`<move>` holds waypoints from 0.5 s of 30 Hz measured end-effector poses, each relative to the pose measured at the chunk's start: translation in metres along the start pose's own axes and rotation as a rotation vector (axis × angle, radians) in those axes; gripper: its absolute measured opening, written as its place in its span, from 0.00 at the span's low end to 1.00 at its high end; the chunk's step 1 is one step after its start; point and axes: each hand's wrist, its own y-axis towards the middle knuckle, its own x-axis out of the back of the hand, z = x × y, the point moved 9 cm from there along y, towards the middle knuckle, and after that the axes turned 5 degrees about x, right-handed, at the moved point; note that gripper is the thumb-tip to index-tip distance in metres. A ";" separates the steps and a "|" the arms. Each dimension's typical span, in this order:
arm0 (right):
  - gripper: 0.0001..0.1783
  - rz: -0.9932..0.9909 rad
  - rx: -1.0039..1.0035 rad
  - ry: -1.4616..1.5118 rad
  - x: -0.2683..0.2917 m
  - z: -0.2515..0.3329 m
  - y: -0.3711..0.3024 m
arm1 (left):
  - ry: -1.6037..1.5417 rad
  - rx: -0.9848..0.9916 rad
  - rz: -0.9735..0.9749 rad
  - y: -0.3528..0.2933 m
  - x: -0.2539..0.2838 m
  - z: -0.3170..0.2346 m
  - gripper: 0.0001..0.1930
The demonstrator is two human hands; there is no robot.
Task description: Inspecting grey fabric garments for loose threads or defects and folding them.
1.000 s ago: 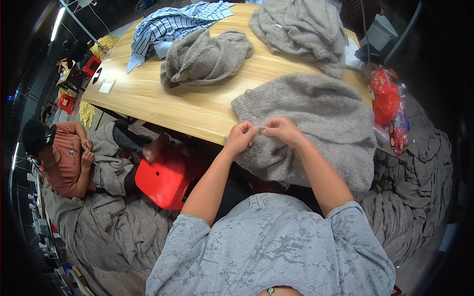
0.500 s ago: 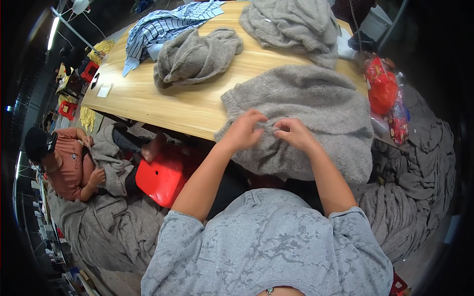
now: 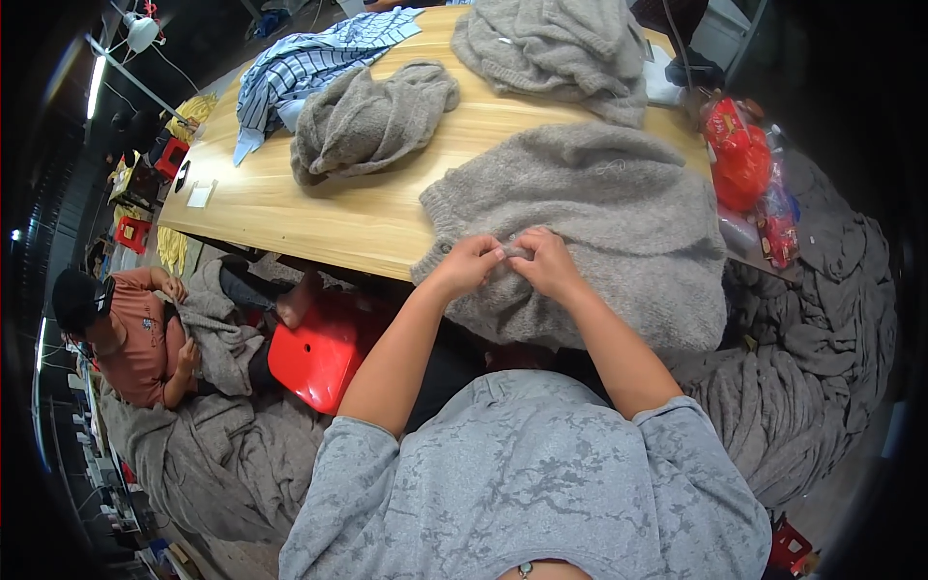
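Note:
A grey-brown knitted sweater (image 3: 619, 217) lies spread over the table's near edge in front of me, its ribbed band to the left. My left hand (image 3: 471, 264) pinches a small fold of it between thumb and fingers. Close beside it, my right hand (image 3: 543, 261) is also closed on the knit, fingertips almost meeting the left ones. A little of the fabric is drawn up between the two hands. Whether anything small is held in the fingertips is too fine to make out.
On the wooden table (image 3: 319, 227) lie a bunched knit (image 3: 377, 121), a blue striped cloth (image 3: 319, 63) and a knit pile (image 3: 556, 58). Red bags (image 3: 739, 159) sit right. Left are a red stool (image 3: 314, 362) and a seated person (image 3: 140, 333) handling knitwear. Knit heaps (image 3: 222, 459) cover the floor.
My left hand has closed from a looser, spread pose onto the knit. Both hands have come together, the right moving slightly left. The whole view has shifted a little.

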 end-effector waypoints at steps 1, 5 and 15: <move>0.09 -0.005 0.063 -0.101 0.000 0.006 -0.001 | -0.014 -0.030 0.005 0.000 -0.001 0.000 0.06; 0.08 0.152 0.020 -0.215 -0.007 0.008 -0.009 | 0.186 -0.092 0.049 -0.006 -0.008 0.000 0.07; 0.06 0.114 -0.035 -0.230 0.003 -0.016 0.038 | 0.544 -0.697 -0.287 -0.023 -0.015 -0.042 0.07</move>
